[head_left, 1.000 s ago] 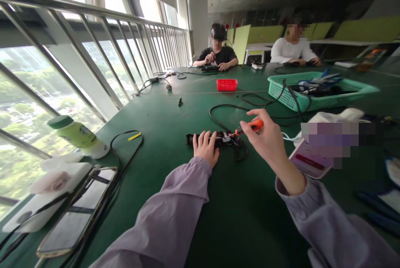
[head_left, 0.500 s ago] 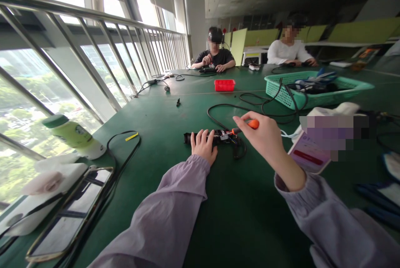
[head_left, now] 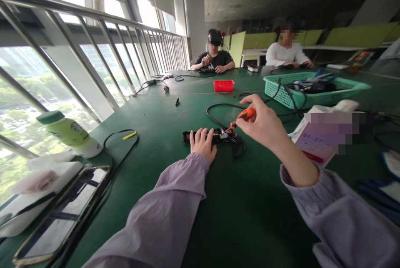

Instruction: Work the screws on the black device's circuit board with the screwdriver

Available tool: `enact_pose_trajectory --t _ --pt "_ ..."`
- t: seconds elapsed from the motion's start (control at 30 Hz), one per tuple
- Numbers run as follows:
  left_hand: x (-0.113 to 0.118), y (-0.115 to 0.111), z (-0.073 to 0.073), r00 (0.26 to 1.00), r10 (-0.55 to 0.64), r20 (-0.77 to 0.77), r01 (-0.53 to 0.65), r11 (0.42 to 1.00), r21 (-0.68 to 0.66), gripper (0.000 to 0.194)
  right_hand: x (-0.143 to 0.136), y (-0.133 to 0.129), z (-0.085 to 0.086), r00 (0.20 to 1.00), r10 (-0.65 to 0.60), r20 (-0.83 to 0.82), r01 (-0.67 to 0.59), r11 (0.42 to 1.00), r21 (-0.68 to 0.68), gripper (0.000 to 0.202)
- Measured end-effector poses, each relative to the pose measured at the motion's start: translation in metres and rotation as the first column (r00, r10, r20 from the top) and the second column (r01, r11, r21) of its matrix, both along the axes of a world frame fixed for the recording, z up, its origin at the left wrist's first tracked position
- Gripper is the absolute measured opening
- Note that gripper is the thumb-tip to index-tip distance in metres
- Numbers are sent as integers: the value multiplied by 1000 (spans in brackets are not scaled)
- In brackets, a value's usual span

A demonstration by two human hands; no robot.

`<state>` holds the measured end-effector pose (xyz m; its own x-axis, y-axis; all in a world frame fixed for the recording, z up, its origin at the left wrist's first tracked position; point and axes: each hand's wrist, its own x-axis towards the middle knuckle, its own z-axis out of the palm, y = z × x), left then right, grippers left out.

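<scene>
A black cylindrical device [head_left: 186, 137] lies on the green table, its right part opened with inner parts and wires showing. My left hand [head_left: 203, 145] rests over its middle, fingers wrapped on it and pressing it to the table. My right hand [head_left: 261, 122] holds an orange-handled screwdriver [head_left: 246, 115], tilted, with its shaft reaching down to the opened part of the device. A black cable [head_left: 215, 105] curves on the table behind the device.
A red tray [head_left: 223, 86] and a teal basket [head_left: 289, 95] stand farther back. At left are a green bottle [head_left: 70, 135] and a phone [head_left: 62, 218]; at right, a lit screen [head_left: 318, 141]. Two people sit across the table.
My right hand has risen a little, and the screwdriver has gone from nearly flat to a steeper tilt. My left hand stays on the device.
</scene>
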<state>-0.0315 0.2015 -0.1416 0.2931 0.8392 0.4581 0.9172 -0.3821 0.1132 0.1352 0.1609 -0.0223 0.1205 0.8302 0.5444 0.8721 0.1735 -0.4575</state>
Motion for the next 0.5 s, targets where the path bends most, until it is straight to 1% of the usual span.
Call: enact_pose_trajectory --t 0.03,0.1,0.2,0.23,0.27,0.3,0.37,0.4,0.47,0.5 --pt "0 0 0 1000 0 0 0 1000 0 55 1 0 1 1000 16 -10 -16 1000 -9 34" --pt "1 1 0 1000 0 0 0 1000 -2 55 1 -1 2 1000 11 5 -11 999 -39 29" --pt "2 2 0 1000 2 -3 -2 1000 -8 55 2 -1 3 999 -25 44 28 997 -65 41" --pt "2 2 0 1000 2 -3 -2 1000 -8 55 2 -1 3 999 -15 39 17 998 -60 37" --pt "3 2 0 1000 2 -4 -2 1000 -8 55 2 0 3 1000 10 20 -9 999 -50 27" --pt "3 2 0 1000 3 -3 -3 1000 -6 55 2 0 3 999 40 -8 -41 999 -37 23" --pt "3 3 0 1000 4 -2 -4 1000 0 55 3 2 3 995 79 -54 -80 997 -15 36" --pt "3 3 0 1000 3 -2 -3 1000 1 55 3 3 3 995 82 -56 -83 996 -18 36" --pt "4 4 1 1000 2 -3 -2 1000 2 55 3 5 2 999 46 -16 -47 998 -41 29" --pt "4 4 1 1000 0 -5 0 1000 1 55 3 7 2 1000 19 14 -18 998 -52 34"
